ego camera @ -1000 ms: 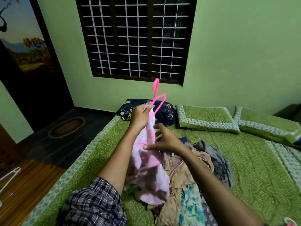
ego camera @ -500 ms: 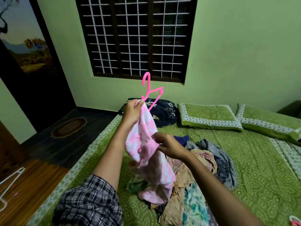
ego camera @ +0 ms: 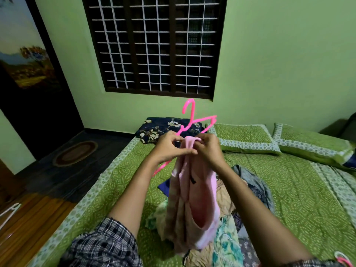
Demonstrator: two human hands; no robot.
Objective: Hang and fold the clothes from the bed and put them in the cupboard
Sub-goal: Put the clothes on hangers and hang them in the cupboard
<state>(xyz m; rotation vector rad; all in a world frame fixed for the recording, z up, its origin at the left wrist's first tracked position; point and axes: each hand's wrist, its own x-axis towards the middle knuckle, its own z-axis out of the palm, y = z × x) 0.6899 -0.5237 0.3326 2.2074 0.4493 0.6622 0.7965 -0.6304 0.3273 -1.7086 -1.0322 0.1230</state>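
A pink garment (ego camera: 194, 199) hangs in front of me over the bed, held up at its top edge by both hands. My left hand (ego camera: 167, 145) grips the garment's top together with a pink plastic hanger (ego camera: 189, 120), whose hook points up. My right hand (ego camera: 209, 146) pinches the same top edge from the right. Part of the hanger's arm sticks out below my left wrist. Beneath the garment lies a pile of mixed clothes (ego camera: 237, 201) on the green bedsheet (ego camera: 300, 191).
Two green pillows (ego camera: 244, 137) and a dark floral pillow (ego camera: 159, 128) lie at the bed's head under a barred window (ego camera: 154, 45). A white hanger (ego camera: 9, 212) lies on the wooden floor at left; more hangers (ego camera: 343, 258) at the bottom right. A dark doorway and oval mat (ego camera: 75, 153) are left.
My right hand rose from the garment's middle to its top edge beside my left hand. The garment now hangs longer, its plain pink side showing, and the hanger tilted rightward.
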